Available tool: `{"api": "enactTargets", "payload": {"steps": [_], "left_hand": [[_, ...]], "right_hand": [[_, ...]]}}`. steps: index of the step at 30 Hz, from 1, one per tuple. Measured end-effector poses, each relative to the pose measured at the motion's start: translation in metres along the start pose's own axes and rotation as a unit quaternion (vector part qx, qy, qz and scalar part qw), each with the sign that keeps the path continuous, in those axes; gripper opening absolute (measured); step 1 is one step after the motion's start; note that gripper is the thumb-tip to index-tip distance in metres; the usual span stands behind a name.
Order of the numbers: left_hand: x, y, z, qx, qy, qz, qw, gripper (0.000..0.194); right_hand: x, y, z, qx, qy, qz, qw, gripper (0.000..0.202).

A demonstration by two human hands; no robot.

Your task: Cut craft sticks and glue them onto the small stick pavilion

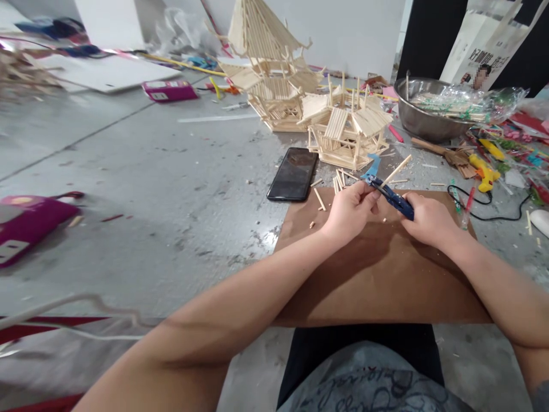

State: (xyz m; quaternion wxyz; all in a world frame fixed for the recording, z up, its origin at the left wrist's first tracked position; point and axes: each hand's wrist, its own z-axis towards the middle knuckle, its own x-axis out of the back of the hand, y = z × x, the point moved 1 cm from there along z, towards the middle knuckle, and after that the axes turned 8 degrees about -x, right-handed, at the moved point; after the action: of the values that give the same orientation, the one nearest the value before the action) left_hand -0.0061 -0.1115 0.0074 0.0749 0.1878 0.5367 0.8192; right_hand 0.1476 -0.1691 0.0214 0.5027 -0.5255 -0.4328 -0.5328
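Observation:
Above the brown board [386, 280], my right hand [431, 220] is closed round the handles of a dark blue cutting tool [394, 201]. A thin wooden stick [397, 170] slants up from the tool's jaws. My left hand [351, 209] is closed with its fingertips at the stick's lower end, beside the jaws. A light blue piece [371, 166] shows just behind the tool's head. Short cut sticks [319, 199] lie at the board's far left corner. Beyond my hands stands a small stick-built model [351, 131], with a taller tiered one [274, 74] behind it.
A black phone [293, 174] lies left of the board. At the right are a metal bowl [433, 126] with bagged sticks, a yellow glue gun [484, 171] and a black cable. Purple packages [32, 226] lie at the left.

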Motion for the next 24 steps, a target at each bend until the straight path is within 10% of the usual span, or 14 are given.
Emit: {"api": "enactTargets", "payload": {"steps": [24], "left_hand": [[0.0053, -0.0014, 0.0049, 0.037, -0.102, -0.116, 0.987, 0.026]], "right_hand": [[0.0021, 0.0030, -0.0024, 0.018, 0.006, 0.016, 1.000, 0.026]]}}
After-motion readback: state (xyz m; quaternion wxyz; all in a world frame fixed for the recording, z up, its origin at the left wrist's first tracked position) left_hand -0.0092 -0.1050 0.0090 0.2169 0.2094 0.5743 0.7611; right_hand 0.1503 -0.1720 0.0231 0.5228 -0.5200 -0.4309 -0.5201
